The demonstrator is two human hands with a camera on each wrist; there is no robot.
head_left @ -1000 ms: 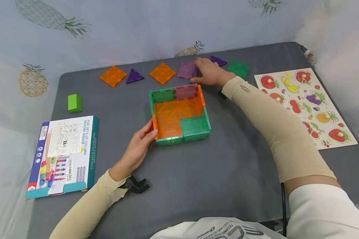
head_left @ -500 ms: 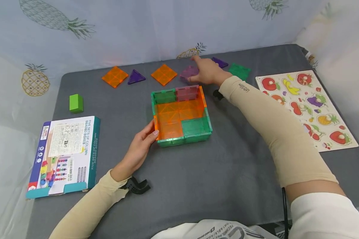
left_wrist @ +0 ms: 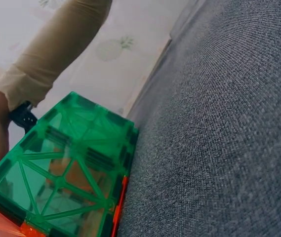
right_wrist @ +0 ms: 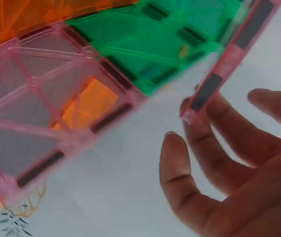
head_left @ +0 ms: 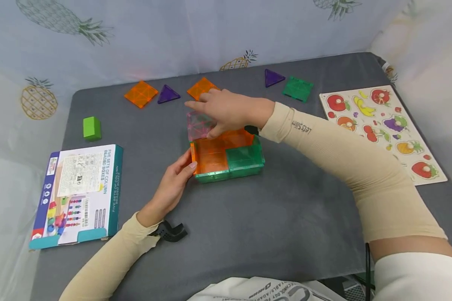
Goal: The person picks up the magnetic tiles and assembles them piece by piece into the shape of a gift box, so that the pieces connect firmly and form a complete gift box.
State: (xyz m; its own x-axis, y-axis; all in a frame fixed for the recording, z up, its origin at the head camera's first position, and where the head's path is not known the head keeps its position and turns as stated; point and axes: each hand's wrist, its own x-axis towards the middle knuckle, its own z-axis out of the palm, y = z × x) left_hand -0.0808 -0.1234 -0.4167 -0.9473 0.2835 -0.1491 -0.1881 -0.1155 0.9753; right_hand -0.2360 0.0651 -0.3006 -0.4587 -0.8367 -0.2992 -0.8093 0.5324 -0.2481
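Tile [head_left: 197, 126], pink and see-through, sits in the right hand's [head_left: 229, 109] pinch, at the box's [head_left: 231, 173] upper-left edge near mid-frame. It looks light, stiff and slick, probably best taken by its edges. The left hand [head_left: 173, 184] holds the box's left wall; its joints could part under a squeeze. Beneath spreads a grey table [head_left: 248, 225]; pineapple-printed curtain [head_left: 154, 37] backs the frame's top.

A see-through, open-topped box [head_left: 229, 174] of orange, green and pink tiles stands on the table [head_left: 271, 234], near wall green, floor orange with a green near-right quarter. The left hand [head_left: 175, 179] grips its orange left wall; the right hand [head_left: 231, 109] holds a clear pink square tile [head_left: 199, 125] at the back left corner.
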